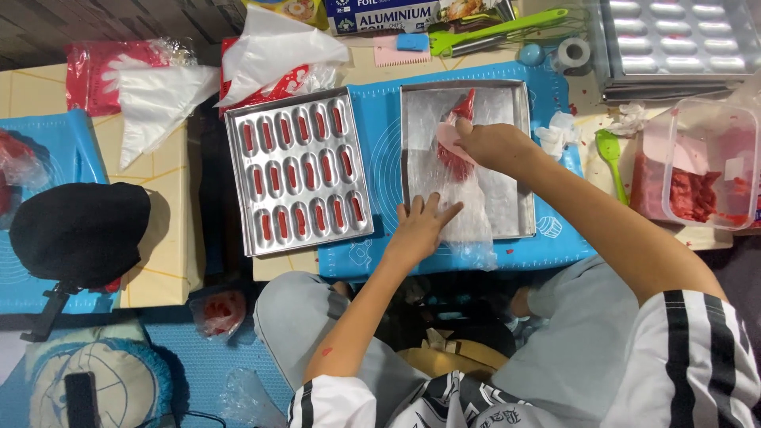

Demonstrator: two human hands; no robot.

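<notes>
- Our left hand (pixel 420 226) lies flat, fingers spread, pinning the clear plastic piping bag of red batter (pixel 458 170) on the shallow silver baking tray (pixel 515 158).
- Our right hand (pixel 491 143) is clamped on a pale pink scraper (pixel 452 139), pressed against that bag.
- One silver oblong-cavity mould (pixel 297 170) sits beside the tray: we count eighteen cavities in three rows, all holding red batter.
- One empty mould (pixel 674 40) waits far right.

A clear piping bag (pixel 464 178) of red paste lies flat, tip pointing away, in a shallow metal tray (pixel 511 103).
</notes>
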